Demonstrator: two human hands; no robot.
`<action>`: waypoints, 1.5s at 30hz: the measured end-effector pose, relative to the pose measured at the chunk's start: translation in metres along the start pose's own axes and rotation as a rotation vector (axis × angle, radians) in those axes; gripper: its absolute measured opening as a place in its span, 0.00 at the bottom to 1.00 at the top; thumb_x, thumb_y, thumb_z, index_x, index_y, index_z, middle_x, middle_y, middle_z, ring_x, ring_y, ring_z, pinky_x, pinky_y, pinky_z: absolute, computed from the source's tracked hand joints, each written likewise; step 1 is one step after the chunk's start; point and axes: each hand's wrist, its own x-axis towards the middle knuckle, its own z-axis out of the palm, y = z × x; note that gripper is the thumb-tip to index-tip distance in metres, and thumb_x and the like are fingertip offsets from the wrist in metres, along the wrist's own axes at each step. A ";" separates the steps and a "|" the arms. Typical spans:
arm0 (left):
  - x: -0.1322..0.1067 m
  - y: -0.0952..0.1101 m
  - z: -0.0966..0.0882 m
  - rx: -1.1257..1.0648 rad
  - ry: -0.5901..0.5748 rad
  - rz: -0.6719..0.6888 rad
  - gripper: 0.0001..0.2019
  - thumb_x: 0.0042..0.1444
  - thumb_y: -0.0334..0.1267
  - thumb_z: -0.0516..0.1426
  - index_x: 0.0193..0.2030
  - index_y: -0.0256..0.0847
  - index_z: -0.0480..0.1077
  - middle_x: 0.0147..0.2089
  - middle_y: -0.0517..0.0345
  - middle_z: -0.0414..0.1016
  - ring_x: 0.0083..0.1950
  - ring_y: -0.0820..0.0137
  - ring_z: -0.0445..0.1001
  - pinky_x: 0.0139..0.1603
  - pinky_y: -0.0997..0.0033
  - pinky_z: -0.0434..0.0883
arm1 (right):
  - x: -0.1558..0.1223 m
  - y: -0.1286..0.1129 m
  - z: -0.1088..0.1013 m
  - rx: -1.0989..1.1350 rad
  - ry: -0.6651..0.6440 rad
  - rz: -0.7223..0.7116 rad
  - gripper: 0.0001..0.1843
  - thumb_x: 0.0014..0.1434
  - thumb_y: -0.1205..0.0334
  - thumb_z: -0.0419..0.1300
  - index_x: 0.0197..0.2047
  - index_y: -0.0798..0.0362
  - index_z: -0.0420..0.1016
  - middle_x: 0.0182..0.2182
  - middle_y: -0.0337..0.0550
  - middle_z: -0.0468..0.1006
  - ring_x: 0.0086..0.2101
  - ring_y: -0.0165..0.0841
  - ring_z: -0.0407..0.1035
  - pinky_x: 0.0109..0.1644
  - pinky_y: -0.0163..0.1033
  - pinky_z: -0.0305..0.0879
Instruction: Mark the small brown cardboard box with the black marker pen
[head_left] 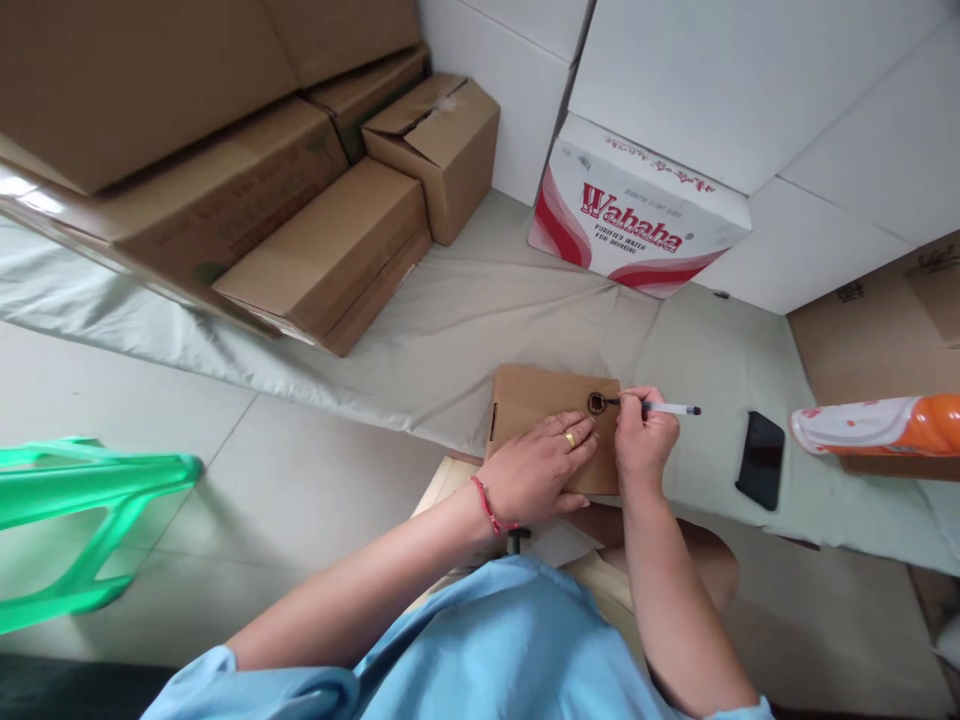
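1. Tiled floor (247, 480) is seen at left and front; a green plastic frame (82, 520) is stood on it at far left.
2. A pale cloth sheet (480, 320) is spread over the floor, w/ creases.
3. Brown cartons (330, 250) are stacked on the sheet's left part.
4. A white-red "Wahaha" box (637, 215) is set at the back, tilted vs. white blocks.
5. A flat cardboard piece (536, 410) is laid on the sheet at centre.
6. A black phone (760, 460) is laid face-up, right of the cardboard, apart from it.
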 end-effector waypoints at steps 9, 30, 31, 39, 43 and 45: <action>0.000 0.000 0.003 -0.026 0.012 0.003 0.39 0.64 0.52 0.67 0.74 0.30 0.66 0.78 0.33 0.65 0.82 0.50 0.60 0.82 0.53 0.58 | -0.002 -0.007 -0.003 -0.072 0.050 -0.066 0.09 0.60 0.56 0.57 0.30 0.48 0.73 0.20 0.34 0.71 0.25 0.33 0.64 0.33 0.38 0.60; -0.001 0.000 0.002 0.039 0.008 0.027 0.38 0.65 0.50 0.66 0.74 0.27 0.65 0.78 0.31 0.65 0.81 0.48 0.61 0.81 0.53 0.60 | -0.013 -0.006 -0.032 0.093 0.147 -0.201 0.13 0.70 0.52 0.57 0.48 0.50 0.77 0.34 0.41 0.82 0.24 0.30 0.65 0.32 0.36 0.62; 0.000 0.001 0.003 0.049 0.006 0.028 0.38 0.65 0.50 0.65 0.74 0.27 0.65 0.78 0.31 0.64 0.81 0.47 0.61 0.80 0.52 0.60 | -0.012 0.000 -0.045 0.049 0.167 -0.224 0.15 0.72 0.51 0.56 0.52 0.51 0.76 0.37 0.43 0.83 0.24 0.29 0.65 0.32 0.36 0.62; -0.011 0.015 -0.010 0.122 0.251 0.121 0.21 0.69 0.47 0.65 0.61 0.34 0.75 0.67 0.40 0.79 0.77 0.50 0.68 0.82 0.46 0.58 | 0.031 0.081 -0.131 -1.026 -0.403 -0.008 0.18 0.63 0.67 0.58 0.52 0.49 0.83 0.31 0.48 0.84 0.31 0.42 0.77 0.35 0.40 0.60; -0.048 0.023 -0.027 0.005 0.547 0.139 0.05 0.73 0.34 0.58 0.45 0.40 0.76 0.47 0.51 0.86 0.57 0.61 0.82 0.65 0.56 0.73 | 0.057 0.093 -0.141 -1.036 -0.453 0.039 0.24 0.65 0.67 0.58 0.62 0.50 0.80 0.35 0.49 0.85 0.36 0.43 0.79 0.40 0.40 0.64; -0.075 0.019 -0.030 -0.002 0.601 0.062 0.15 0.71 0.28 0.58 0.30 0.42 0.68 0.29 0.60 0.76 0.35 0.68 0.76 0.41 0.65 0.72 | 0.065 0.097 -0.150 -1.012 -0.451 0.062 0.31 0.67 0.63 0.57 0.73 0.51 0.70 0.40 0.50 0.87 0.39 0.43 0.80 0.43 0.41 0.66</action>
